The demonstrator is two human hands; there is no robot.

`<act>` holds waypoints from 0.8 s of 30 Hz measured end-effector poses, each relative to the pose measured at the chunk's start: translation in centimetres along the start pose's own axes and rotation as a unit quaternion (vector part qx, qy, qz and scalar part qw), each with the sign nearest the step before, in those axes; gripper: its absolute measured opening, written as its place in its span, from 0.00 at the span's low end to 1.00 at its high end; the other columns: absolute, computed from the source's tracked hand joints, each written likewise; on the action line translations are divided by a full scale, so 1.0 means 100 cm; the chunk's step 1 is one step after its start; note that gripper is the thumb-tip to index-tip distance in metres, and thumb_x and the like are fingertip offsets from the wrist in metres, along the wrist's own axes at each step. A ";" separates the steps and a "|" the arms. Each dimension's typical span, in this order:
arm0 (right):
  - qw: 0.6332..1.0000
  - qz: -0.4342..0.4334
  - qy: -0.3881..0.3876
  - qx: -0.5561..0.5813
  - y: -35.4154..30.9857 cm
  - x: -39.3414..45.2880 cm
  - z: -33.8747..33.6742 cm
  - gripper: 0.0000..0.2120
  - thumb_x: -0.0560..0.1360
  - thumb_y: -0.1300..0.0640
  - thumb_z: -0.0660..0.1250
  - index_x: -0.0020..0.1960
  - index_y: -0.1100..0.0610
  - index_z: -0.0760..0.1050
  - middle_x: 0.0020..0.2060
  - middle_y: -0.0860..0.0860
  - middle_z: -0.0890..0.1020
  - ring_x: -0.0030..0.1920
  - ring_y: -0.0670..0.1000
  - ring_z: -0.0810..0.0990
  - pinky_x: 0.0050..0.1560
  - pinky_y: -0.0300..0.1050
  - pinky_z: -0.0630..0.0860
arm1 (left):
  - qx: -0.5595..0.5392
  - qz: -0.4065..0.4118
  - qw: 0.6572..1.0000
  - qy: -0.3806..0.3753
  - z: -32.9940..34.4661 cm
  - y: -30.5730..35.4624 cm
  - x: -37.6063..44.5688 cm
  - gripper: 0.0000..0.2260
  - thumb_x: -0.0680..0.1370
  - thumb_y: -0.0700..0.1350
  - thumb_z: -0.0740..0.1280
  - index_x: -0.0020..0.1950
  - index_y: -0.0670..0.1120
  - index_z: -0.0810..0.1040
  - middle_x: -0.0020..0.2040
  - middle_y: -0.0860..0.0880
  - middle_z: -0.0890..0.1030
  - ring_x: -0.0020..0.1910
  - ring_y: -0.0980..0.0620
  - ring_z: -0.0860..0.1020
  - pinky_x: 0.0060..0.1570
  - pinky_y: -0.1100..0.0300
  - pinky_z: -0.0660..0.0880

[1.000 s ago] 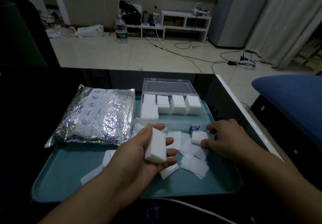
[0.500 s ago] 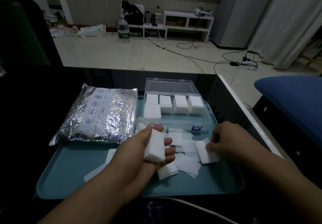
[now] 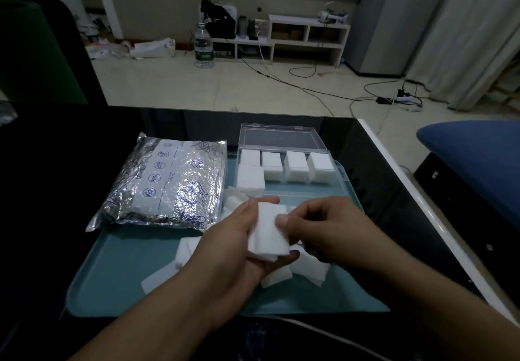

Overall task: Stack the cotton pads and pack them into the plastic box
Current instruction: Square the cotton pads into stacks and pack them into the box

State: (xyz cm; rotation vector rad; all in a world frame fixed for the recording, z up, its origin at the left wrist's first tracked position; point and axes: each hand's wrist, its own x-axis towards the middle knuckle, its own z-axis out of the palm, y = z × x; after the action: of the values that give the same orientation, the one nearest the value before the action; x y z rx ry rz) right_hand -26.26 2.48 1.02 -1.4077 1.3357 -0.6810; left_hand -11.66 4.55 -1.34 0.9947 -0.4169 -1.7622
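My left hand [image 3: 239, 245] grips a stack of white cotton pads [image 3: 267, 234] above the teal tray [image 3: 118, 284]. My right hand [image 3: 323, 228] has come against the stack from the right, its thumb pressing on the top pad. Loose cotton pads [image 3: 309, 269] lie scattered on the tray under and around both hands. The clear plastic box [image 3: 284, 192] stands open at the tray's back, with several stacks of pads [image 3: 295, 166] inside and its lid [image 3: 278, 140] tilted back.
A silver foil bag [image 3: 168, 186] lies on the tray's left half. The black table [image 3: 380, 180] has a white edge on the right, and a blue cushion [image 3: 478, 155] sits beyond it. A water bottle [image 3: 203, 47] stands on the floor.
My right hand lifted a pad off the tray and brought it left onto the stack in my left hand. The left hand has kept its hold on the stack.
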 end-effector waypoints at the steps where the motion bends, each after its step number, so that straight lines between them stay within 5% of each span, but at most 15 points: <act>1: 0.997 -0.030 0.041 -0.065 0.002 0.001 0.004 0.13 0.73 0.51 0.73 0.33 0.56 0.80 0.27 0.49 0.81 0.26 0.45 0.74 0.28 0.40 0.71 | -0.003 -0.002 1.000 0.001 -0.001 0.000 0.000 0.16 0.82 0.49 0.57 0.57 0.42 0.80 0.51 0.39 0.84 0.43 0.43 0.83 0.34 0.49 0.81; 4: 0.943 -0.105 0.139 -0.285 0.008 0.000 0.007 0.19 0.70 0.38 0.68 0.32 0.53 0.76 0.27 0.48 0.79 0.29 0.44 0.76 0.33 0.46 0.75 | -0.012 -0.002 1.000 -0.003 -0.002 0.002 0.000 0.16 0.82 0.49 0.58 0.57 0.42 0.81 0.52 0.38 0.83 0.44 0.43 0.83 0.36 0.49 0.81; 8: 0.932 -0.163 0.180 -0.270 0.007 0.005 -0.012 0.14 0.73 0.41 0.66 0.37 0.51 0.77 0.31 0.46 0.79 0.33 0.43 0.77 0.36 0.42 0.75 | 0.015 -0.001 1.000 -0.021 -0.001 0.003 0.000 0.17 0.83 0.52 0.55 0.59 0.44 0.79 0.46 0.39 0.84 0.33 0.47 0.80 0.34 0.56 0.77; 11: 0.930 -0.116 0.098 -0.334 0.012 0.012 -0.046 0.02 0.74 0.49 0.68 0.44 0.46 0.78 0.40 0.41 0.81 0.42 0.39 0.79 0.45 0.38 0.75 | -0.003 -0.008 1.000 -0.027 -0.001 0.004 -0.002 0.18 0.82 0.52 0.57 0.60 0.42 0.78 0.41 0.38 0.82 0.29 0.48 0.75 0.30 0.57 0.74; 12: 0.918 -0.085 0.047 -0.384 0.014 0.013 -0.054 0.04 0.74 0.49 0.69 0.49 0.42 0.76 0.46 0.37 0.79 0.48 0.38 0.77 0.50 0.37 0.74 | -0.009 -0.011 1.000 -0.027 -0.001 0.004 -0.003 0.18 0.82 0.52 0.57 0.59 0.41 0.78 0.41 0.38 0.82 0.29 0.47 0.75 0.29 0.56 0.75; 17: 0.848 0.000 -0.093 -0.521 0.029 0.019 -0.064 0.38 0.67 0.40 0.75 0.73 0.43 0.63 0.68 0.43 0.67 0.68 0.46 0.66 0.69 0.40 0.62 | 0.000 -0.001 1.000 -0.013 -0.003 0.005 0.000 0.17 0.82 0.52 0.58 0.56 0.42 0.80 0.42 0.39 0.84 0.31 0.45 0.81 0.30 0.55 0.78; 24: 0.829 -0.041 -0.061 -0.554 0.033 0.022 -0.054 0.27 0.67 0.44 0.73 0.64 0.44 0.70 0.58 0.43 0.70 0.58 0.48 0.74 0.60 0.42 0.72 | -0.010 0.001 1.000 -0.001 -0.006 0.005 0.002 0.16 0.82 0.51 0.57 0.58 0.41 0.79 0.43 0.38 0.83 0.32 0.45 0.81 0.31 0.54 0.80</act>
State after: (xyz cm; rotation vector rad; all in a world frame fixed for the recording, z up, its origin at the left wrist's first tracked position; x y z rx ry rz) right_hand -31.87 -0.67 -0.90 -2.3653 1.6406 0.2556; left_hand -10.88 4.27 -1.41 0.9793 -0.4002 -1.7624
